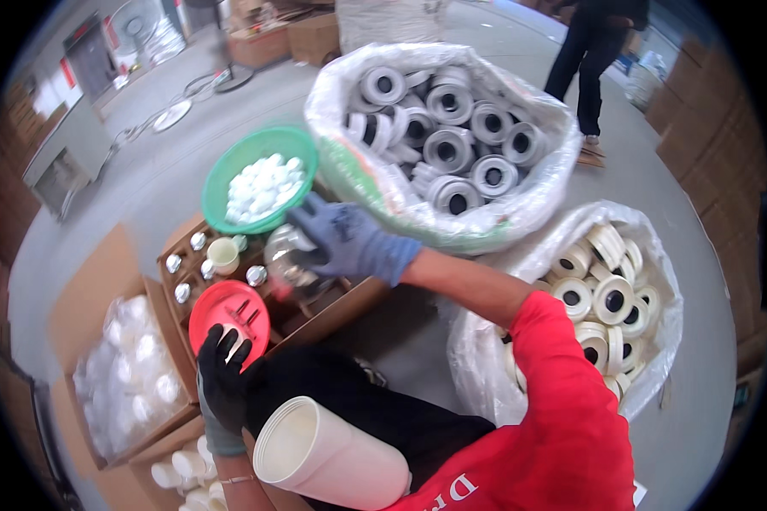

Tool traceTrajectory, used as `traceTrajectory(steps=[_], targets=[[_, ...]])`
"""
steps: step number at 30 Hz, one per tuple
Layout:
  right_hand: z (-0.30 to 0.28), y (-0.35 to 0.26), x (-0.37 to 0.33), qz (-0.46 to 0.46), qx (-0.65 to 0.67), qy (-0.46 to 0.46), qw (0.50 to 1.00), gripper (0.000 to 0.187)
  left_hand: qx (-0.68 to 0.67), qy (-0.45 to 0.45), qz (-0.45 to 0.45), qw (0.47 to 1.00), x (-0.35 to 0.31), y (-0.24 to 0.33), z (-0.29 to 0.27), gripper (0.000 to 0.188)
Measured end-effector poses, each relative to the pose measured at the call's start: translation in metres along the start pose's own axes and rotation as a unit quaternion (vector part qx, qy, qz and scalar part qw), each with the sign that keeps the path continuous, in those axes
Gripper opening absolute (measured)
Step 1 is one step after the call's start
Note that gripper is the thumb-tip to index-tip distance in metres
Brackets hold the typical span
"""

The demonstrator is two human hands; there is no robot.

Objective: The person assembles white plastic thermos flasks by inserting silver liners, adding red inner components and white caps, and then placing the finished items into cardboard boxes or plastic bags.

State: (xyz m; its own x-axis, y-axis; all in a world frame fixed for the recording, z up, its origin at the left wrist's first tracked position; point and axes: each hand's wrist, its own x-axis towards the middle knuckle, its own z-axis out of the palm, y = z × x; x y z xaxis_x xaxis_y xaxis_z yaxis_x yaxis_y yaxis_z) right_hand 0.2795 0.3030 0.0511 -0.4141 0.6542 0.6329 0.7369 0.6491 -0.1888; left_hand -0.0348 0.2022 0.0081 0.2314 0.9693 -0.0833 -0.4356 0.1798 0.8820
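Observation:
My left hand (221, 362), in a black and grey glove, grips the rim of a shallow red round dish (215, 308) with a few thin dark pieces in it. My right hand (345, 234), in a blue-grey glove, is closed on a clear, rounded vessel (290, 260), blurred by motion. The vessel is over a divided cardboard box (349, 302) that holds several silver-topped items (256, 275) and a small cream cup (223, 254). Just beyond it stands a green basin (217, 179) of white balls (264, 186). Across my lap lies an open cream cylindrical container (341, 460).
A large woven sack (337, 166) holds white ring-shaped parts (448, 149). To its right, another bag (477, 366) holds cream ones (612, 300). At left, a carton (166, 426) holds clear plastic pieces (132, 362). A person (592, 60) stands at the far right, near stacked cartons (699, 145).

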Motion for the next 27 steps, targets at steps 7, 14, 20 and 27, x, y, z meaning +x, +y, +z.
traceTrajectory(steps=[7,14,20,27], targets=[[-0.018,-0.116,0.013,-0.175,0.081,0.104,0.976,0.059,-0.114,-0.012,-0.028,0.993,0.001,0.009,-0.023,0.059],[-0.027,-0.15,-0.002,-0.06,0.247,0.143,0.957,0.057,0.229,0.147,0.154,0.95,-0.021,-0.004,-0.106,0.07],[-0.001,-0.137,-0.006,0.139,0.411,0.225,0.872,0.047,0.611,0.206,0.265,0.717,-0.026,0.011,-0.164,0.054],[0.015,-0.16,-0.048,0.075,0.492,-0.013,0.867,0.041,0.289,0.09,0.207,0.93,-0.039,0.102,-0.161,0.05]])
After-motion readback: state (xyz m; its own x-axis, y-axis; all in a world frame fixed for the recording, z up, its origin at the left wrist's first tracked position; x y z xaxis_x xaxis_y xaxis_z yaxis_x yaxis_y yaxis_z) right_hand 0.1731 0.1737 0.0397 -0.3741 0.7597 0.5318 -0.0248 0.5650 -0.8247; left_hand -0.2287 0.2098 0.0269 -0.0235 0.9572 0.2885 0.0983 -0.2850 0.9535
